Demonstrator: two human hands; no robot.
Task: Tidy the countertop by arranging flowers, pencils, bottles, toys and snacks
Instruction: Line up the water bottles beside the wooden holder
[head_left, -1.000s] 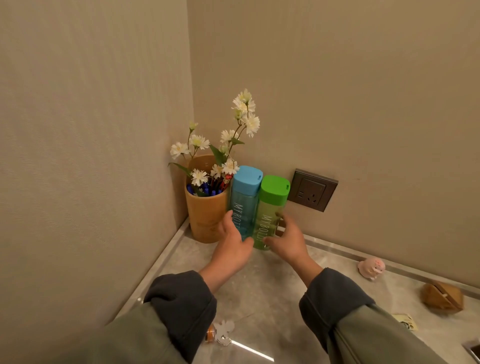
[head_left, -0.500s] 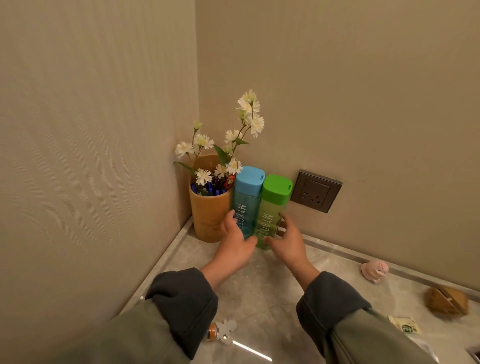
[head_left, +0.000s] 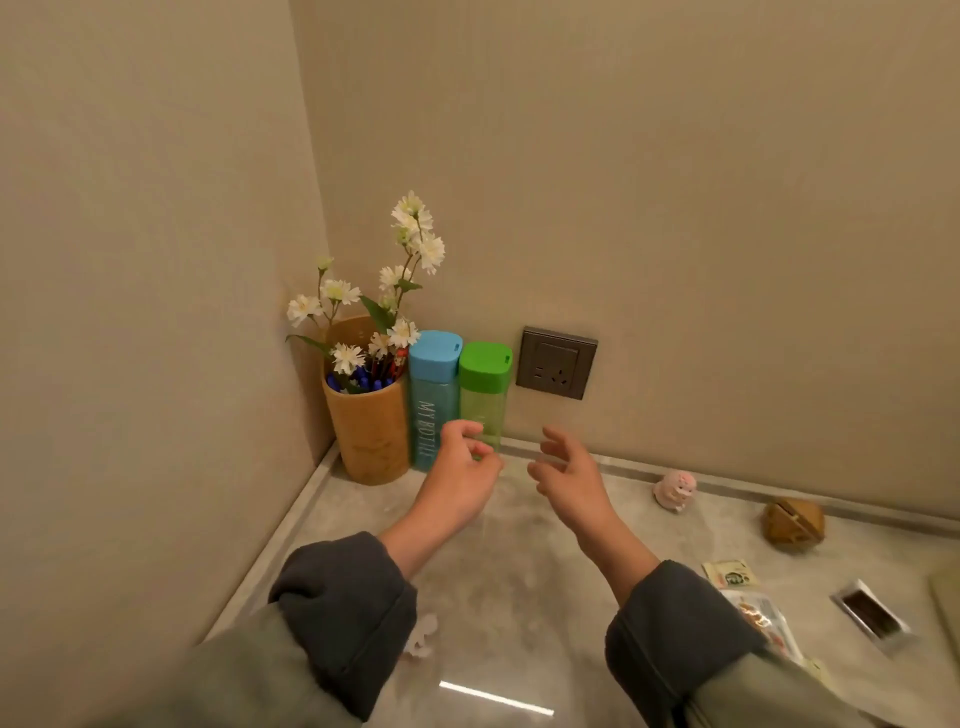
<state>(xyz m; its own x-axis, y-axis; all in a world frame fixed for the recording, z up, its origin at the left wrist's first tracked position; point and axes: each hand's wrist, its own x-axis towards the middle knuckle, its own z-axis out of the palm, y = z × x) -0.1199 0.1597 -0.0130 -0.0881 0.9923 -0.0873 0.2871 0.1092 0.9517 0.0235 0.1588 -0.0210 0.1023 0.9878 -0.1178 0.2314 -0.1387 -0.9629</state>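
A tan holder (head_left: 370, 431) stands in the corner with white flowers (head_left: 402, 270) and blue-capped pencils (head_left: 363, 379) in it. Beside it stand a blue bottle (head_left: 434, 395) and a green bottle (head_left: 484, 395), upright against the back wall. My left hand (head_left: 460, 480) hovers just in front of the bottles with loosely curled fingers, holding nothing. My right hand (head_left: 569, 475) is apart from the green bottle, fingers spread and relaxed. A pink toy (head_left: 674, 489) and a brown toy (head_left: 792, 522) sit further right; snack packets (head_left: 761, 618) lie at the lower right.
A grey wall socket (head_left: 557, 362) sits just right of the green bottle. A small green sachet (head_left: 728, 573) and a dark foil packet (head_left: 872, 616) lie on the grey counter (head_left: 519, 597). A small white toy (head_left: 422, 636) peeks from under my left sleeve.
Both hands have let go of the bottles and drawn back toward me. The bottles stand closer to the back wall, next to the holder.
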